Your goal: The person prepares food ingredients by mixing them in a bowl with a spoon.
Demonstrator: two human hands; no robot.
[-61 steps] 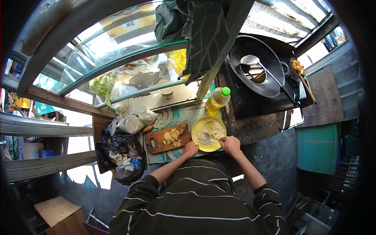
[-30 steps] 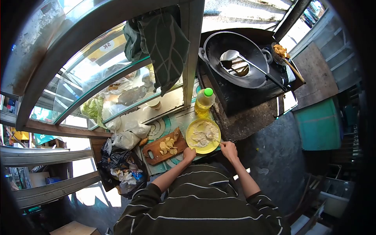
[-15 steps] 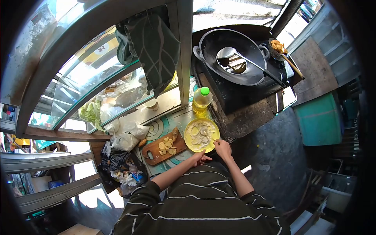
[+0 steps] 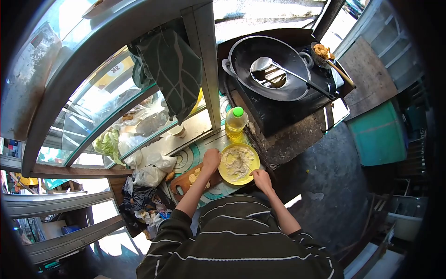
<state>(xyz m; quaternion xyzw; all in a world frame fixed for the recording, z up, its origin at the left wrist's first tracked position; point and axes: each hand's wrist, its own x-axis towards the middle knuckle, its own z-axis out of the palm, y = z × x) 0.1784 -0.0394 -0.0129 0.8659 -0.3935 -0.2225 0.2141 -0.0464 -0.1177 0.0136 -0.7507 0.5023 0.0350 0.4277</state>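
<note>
A yellow plate [image 4: 254,157] with pale, lumpy batter [image 4: 236,162] stands on the counter in front of me. My right hand [image 4: 262,180] is closed around the thin handle of a spoon at the plate's right rim; the spoon's other end reaches into the batter. Left of the plate, my left hand [image 4: 212,160] is over the far end of a wooden cutting board [image 4: 182,182], fingers curled. Whatever it may hold is hidden. Yellowish slices [image 4: 193,178] lie on the board, partly covered by my left forearm.
Behind the plate stands an oil bottle [image 4: 236,123] with a green cap. A large wok [image 4: 241,56] with a ladle [image 4: 263,64] in it sits on the stove, beside a strainer of fried food [image 4: 324,51]. Plastic bags [image 4: 149,176] and a glass case [image 4: 111,111] are at left.
My left hand has moved from the plate's near edge up and left to the cutting board's far end. The right hand stays at the plate's rim with the spoon.
</note>
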